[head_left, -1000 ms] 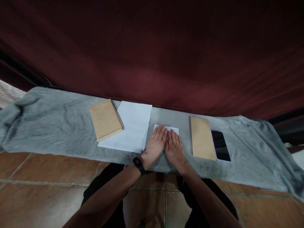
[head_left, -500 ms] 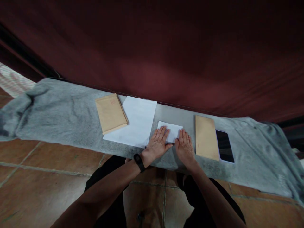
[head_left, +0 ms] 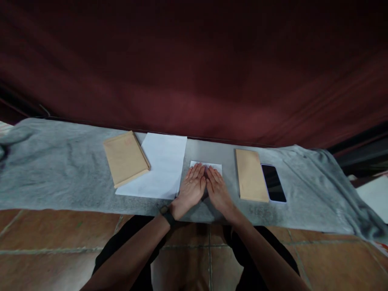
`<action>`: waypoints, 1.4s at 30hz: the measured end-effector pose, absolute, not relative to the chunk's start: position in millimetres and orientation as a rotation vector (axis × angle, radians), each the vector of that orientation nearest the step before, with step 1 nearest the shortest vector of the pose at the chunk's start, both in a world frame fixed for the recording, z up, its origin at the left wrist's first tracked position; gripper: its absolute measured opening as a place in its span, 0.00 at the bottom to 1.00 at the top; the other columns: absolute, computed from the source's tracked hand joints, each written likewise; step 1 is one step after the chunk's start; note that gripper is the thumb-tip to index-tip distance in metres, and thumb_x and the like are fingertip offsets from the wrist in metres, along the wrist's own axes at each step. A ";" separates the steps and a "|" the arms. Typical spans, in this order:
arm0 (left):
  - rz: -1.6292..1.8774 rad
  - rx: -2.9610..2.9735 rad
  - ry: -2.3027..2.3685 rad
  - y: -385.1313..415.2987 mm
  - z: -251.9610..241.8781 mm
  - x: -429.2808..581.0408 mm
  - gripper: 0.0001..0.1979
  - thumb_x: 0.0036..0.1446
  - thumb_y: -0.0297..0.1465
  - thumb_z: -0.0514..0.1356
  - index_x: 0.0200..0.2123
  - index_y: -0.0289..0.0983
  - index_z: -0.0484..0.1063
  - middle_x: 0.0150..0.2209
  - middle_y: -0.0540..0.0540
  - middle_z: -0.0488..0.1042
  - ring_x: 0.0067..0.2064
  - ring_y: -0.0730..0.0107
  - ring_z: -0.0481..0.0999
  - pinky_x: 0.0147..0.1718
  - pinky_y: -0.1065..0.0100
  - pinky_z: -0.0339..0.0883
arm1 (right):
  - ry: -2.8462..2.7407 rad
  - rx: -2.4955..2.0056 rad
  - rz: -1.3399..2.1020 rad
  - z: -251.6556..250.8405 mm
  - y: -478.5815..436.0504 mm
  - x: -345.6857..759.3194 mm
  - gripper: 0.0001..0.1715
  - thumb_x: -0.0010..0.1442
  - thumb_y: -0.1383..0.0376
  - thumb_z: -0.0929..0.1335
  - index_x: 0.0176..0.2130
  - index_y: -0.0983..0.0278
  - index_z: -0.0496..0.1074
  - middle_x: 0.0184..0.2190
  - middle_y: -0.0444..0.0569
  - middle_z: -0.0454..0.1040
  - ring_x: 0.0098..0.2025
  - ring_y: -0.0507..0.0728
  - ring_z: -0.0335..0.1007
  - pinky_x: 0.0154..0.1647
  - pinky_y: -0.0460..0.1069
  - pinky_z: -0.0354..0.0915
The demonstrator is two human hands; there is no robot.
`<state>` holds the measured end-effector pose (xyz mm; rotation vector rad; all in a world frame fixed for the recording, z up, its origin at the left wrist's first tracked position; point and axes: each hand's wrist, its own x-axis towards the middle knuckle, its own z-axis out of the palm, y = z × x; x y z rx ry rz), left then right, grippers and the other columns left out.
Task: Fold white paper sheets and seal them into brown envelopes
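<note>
The head camera looks forward and down over grey cloth (head_left: 79,173).

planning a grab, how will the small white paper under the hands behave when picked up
The small paper is likely light, since it looks thin. It probably bends easily, though the left hand and right hand hide much of it. Lying flat on the grey cloth, it seems unlikely to roll or tip.

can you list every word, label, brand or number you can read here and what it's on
No text is readable.
Left brown envelope: faint reddish marks near the top, too blurred to read.
Right brown envelope: nothing legible.
Phone: dark screen, nothing legible.
Wristband: nothing legible on its face.
Small white paper: no writing visible on the uncovered part.
</note>
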<state>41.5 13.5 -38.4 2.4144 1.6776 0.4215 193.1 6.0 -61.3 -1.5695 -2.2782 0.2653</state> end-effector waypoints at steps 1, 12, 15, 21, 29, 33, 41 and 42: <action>0.423 2.418 1.666 17.2 -39.5 42.3 0.27 0.70 0.30 0.38 0.67 0.28 0.58 0.69 0.36 0.59 0.72 0.63 0.53 0.70 0.55 0.49 | -2.273 -1.578 0.281 -62.1 7.9 189.9 0.32 0.73 0.64 0.50 0.70 0.69 0.56 0.71 0.55 0.56 0.73 0.57 0.48 0.72 0.59 0.50; 0.431 2.470 1.858 22.2 -70.4 36.7 0.30 0.70 0.34 0.44 0.70 0.25 0.49 0.72 0.33 0.51 0.74 0.57 0.45 0.71 0.52 0.46 | -2.195 -1.772 0.039 -73.4 11.5 196.4 0.34 0.74 0.58 0.55 0.70 0.76 0.52 0.71 0.62 0.52 0.74 0.63 0.45 0.72 0.60 0.47; 0.468 2.472 1.885 22.6 -76.1 32.7 0.31 0.70 0.35 0.44 0.71 0.25 0.49 0.72 0.33 0.51 0.74 0.56 0.46 0.71 0.51 0.46 | -2.166 -1.794 -0.010 -74.7 10.8 202.7 0.35 0.74 0.57 0.55 0.71 0.75 0.52 0.71 0.62 0.53 0.73 0.63 0.46 0.71 0.61 0.48; 0.512 2.432 1.954 25.1 -74.9 27.6 0.30 0.70 0.35 0.44 0.69 0.24 0.52 0.71 0.30 0.53 0.73 0.54 0.50 0.70 0.50 0.48 | -2.139 -1.813 -0.039 -73.0 10.5 212.4 0.33 0.74 0.58 0.55 0.70 0.74 0.53 0.70 0.62 0.55 0.73 0.64 0.48 0.71 0.61 0.49; 0.532 2.659 1.620 -0.8 -61.1 50.0 0.30 0.68 0.29 0.45 0.71 0.27 0.49 0.71 0.35 0.54 0.73 0.58 0.48 0.70 0.51 0.48 | -2.215 -1.644 0.102 -63.6 4.4 203.4 0.33 0.75 0.58 0.52 0.71 0.71 0.51 0.71 0.58 0.53 0.74 0.61 0.45 0.72 0.62 0.49; 0.435 2.724 1.534 -13.2 -67.2 53.2 0.32 0.65 0.25 0.45 0.71 0.27 0.48 0.71 0.35 0.55 0.73 0.58 0.48 0.70 0.51 0.49 | -2.328 -1.529 0.153 -66.5 -6.1 198.7 0.35 0.75 0.55 0.52 0.72 0.71 0.48 0.72 0.57 0.52 0.74 0.59 0.44 0.73 0.60 0.48; 0.449 2.625 1.671 -8.7 -64.6 33.5 0.35 0.69 0.43 0.50 0.70 0.27 0.52 0.70 0.32 0.55 0.73 0.53 0.51 0.69 0.51 0.52 | -2.279 -1.639 0.031 -76.8 -6.6 221.6 0.38 0.73 0.53 0.56 0.71 0.75 0.49 0.71 0.63 0.52 0.74 0.63 0.45 0.72 0.61 0.49; 0.452 2.610 1.689 -8.0 -65.4 30.4 0.36 0.68 0.45 0.50 0.70 0.27 0.52 0.71 0.31 0.55 0.73 0.53 0.51 0.69 0.51 0.52 | -2.272 -1.650 0.023 -77.2 -6.9 223.8 0.38 0.73 0.53 0.56 0.71 0.75 0.49 0.71 0.63 0.52 0.74 0.63 0.45 0.72 0.61 0.50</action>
